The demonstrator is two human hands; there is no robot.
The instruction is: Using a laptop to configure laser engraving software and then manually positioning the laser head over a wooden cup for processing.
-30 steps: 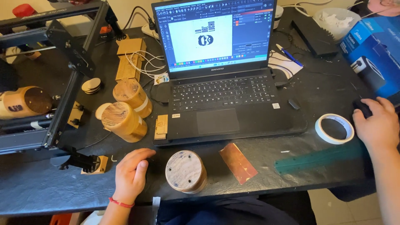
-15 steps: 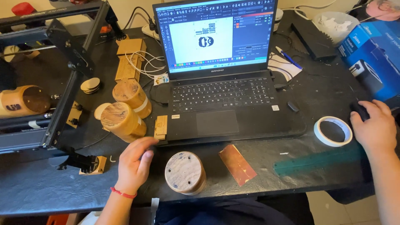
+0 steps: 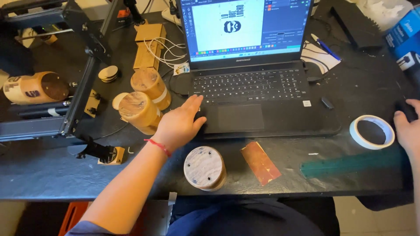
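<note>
My left hand [image 3: 179,124], with a red string on its wrist, lies flat with fingers apart on the front left corner of the open black laptop [image 3: 249,94], fingertips at the keyboard's edge. It holds nothing. My right hand [image 3: 407,126] rests at the right edge of the view on a dark object, mostly cut off, beside a roll of white tape [image 3: 372,132]. A short wooden cylinder [image 3: 204,168] stands on end near the table's front edge, just below my left hand. A brown rectangular piece [image 3: 260,162] lies to its right.
Two more wooden cylinders [image 3: 144,102] stand left of the laptop, with small wooden discs [image 3: 108,72] behind. A black metal frame machine [image 3: 65,74] holding a wooden cup [image 3: 35,87] fills the left. A green ruler [image 3: 350,162] lies at the front right, a blue box [image 3: 404,37] at the far right.
My left hand has moved up from the table beside the front cylinder onto the laptop's front left corner. The view has shifted closer. My right hand has stayed in place.
</note>
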